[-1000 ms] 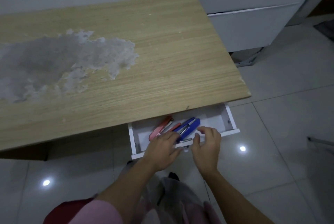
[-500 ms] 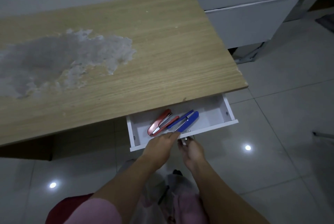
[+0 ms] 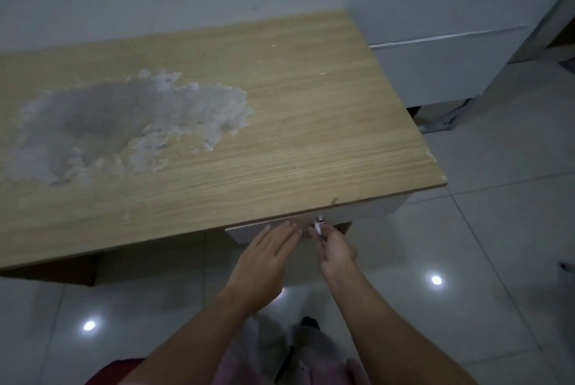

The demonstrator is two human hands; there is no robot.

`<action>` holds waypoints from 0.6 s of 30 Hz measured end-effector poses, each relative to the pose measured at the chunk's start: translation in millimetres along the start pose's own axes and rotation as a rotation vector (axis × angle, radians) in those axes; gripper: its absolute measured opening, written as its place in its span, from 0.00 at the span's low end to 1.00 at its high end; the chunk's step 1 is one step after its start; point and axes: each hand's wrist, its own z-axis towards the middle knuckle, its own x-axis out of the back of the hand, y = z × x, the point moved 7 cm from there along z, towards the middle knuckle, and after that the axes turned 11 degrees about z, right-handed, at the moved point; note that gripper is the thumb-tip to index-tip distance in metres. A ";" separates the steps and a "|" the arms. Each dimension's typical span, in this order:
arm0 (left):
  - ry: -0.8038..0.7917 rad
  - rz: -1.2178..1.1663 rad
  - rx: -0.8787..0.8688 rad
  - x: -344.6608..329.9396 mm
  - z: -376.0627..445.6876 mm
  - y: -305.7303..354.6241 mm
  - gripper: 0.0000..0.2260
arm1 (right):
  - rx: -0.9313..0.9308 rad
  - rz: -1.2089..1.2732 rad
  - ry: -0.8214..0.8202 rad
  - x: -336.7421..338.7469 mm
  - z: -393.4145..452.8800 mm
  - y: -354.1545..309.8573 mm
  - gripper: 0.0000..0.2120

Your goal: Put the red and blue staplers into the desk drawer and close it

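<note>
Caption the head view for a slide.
Both hands at the drawer front under the wooden desk: left hand flat, right hand at its key.

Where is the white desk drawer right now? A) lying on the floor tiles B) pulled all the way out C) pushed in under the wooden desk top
C: only the white drawer front shows beneath the wooden desk top, with the left hand flat against it and the right hand at its small metal knob.

Left hand (image 3: 270,250) flat (fingers spread); right hand (image 3: 335,248) pinching.
</note>
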 end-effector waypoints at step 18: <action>-0.019 0.035 0.027 -2.7 5.2 -20.0 0.33 | -0.098 -0.136 -0.196 -24.9 0.7 0.2 0.21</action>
